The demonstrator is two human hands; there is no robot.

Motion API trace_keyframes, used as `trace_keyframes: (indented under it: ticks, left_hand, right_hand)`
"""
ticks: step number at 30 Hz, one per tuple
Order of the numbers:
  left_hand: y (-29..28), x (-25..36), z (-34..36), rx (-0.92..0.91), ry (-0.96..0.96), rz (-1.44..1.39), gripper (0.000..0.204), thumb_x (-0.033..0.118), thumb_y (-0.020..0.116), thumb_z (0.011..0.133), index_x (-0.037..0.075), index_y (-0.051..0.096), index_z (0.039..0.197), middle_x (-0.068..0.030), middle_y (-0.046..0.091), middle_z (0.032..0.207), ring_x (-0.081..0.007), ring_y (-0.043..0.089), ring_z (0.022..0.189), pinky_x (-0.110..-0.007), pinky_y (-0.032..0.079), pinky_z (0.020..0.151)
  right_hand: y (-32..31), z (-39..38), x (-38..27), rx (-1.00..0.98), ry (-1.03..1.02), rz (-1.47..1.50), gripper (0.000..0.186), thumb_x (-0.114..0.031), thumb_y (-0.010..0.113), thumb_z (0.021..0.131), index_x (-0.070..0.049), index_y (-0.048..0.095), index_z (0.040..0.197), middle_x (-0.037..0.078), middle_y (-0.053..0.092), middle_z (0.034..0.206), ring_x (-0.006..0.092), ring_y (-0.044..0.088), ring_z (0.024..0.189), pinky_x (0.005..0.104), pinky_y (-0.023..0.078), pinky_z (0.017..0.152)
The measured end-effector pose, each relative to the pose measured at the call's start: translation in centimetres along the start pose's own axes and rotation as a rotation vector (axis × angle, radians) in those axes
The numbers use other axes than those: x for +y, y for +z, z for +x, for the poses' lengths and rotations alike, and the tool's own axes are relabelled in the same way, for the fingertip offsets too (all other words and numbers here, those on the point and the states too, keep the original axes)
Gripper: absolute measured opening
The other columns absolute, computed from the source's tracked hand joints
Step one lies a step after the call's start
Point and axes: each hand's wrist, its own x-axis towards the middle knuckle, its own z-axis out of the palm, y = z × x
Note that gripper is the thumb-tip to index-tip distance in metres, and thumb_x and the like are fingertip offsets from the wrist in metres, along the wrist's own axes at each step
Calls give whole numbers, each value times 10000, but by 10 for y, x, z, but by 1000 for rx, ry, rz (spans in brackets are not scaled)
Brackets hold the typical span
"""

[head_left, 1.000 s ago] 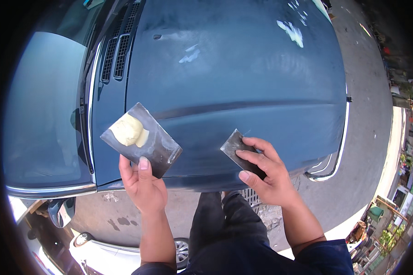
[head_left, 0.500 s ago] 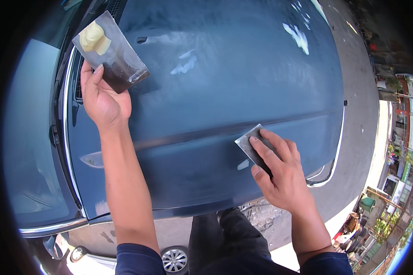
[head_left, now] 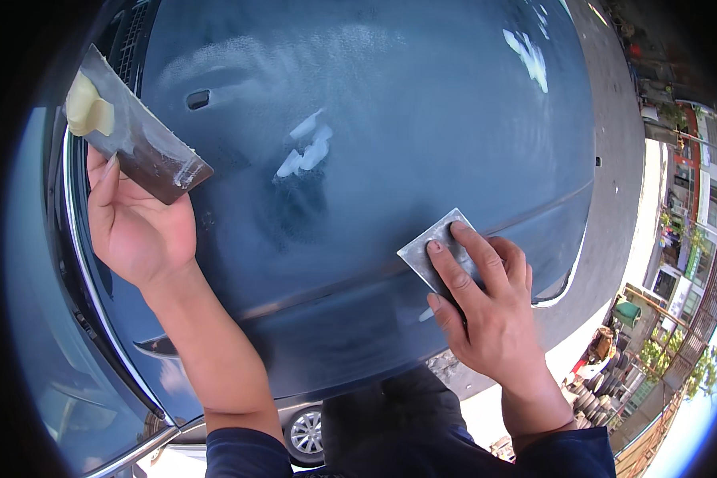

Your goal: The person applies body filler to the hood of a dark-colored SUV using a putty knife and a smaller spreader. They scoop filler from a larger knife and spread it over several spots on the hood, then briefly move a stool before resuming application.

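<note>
At the upper left, my left hand (head_left: 143, 223) grips a grey rectangular plate (head_left: 151, 163) that carries a lump of pale cream paste (head_left: 88, 107). My right hand (head_left: 486, 303) is closed on a smaller metal scraper (head_left: 430, 259), fingers over its face, just above the lower part of a dark blue car hood (head_left: 374, 127); whether it touches the panel I cannot tell. White filler patches show in the middle of the hood (head_left: 307, 155) and near its far right corner (head_left: 530, 60), along with a small dark opening (head_left: 197, 99).
The windshield (head_left: 48, 319) and its chrome trim run down the left, beside a vent grille (head_left: 127, 40). Grey pavement (head_left: 609, 207) borders the hood on the right, with buildings, plants and clutter beyond. My legs and a silver wheel (head_left: 307, 430) show below.
My left hand and plate have moved up and left over the hood. My right hand has shifted slightly right and onward, still holding the scraper. The view has shifted too.
</note>
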Motion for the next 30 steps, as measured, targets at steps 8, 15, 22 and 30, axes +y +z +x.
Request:
trace_keyframes:
  ticks: [8,15,22,30]
  left_hand:
    - [-3,5,1,-58,-114,-158,397,95,425,919,46,432,1313,-136,577,1154,-264,558,1065,-447,416,928]
    - [-4,8,0,-99,-128,-164,386,90,425,916,37,437,1298,-144,579,1140,-254,552,1007,-426,414,909]
    - [-4,7,1,-93,-125,-153,390,88,426,912,28,430,1298,-149,575,1145,-250,544,1009,-424,416,902]
    - [-4,6,2,-86,-130,-159,386,89,420,914,33,436,1296,-150,577,1151,-258,550,1029,-434,414,919]
  right_hand:
    - [13,12,-22,-76,-20,-23,478,-167,670,751,-148,585,1221,97,472,1307,372,467,1009,431,366,793]
    - [25,28,-42,-41,-10,-53,537,-143,700,712,-186,567,1230,82,452,1300,360,464,977,434,372,742]
    - [32,33,-46,-9,-29,-90,437,-225,651,764,-183,606,1197,70,489,1270,353,462,984,414,367,707]
    - [27,26,-44,-101,-42,-71,500,-153,695,712,-179,584,1198,81,476,1240,365,464,973,427,363,707]
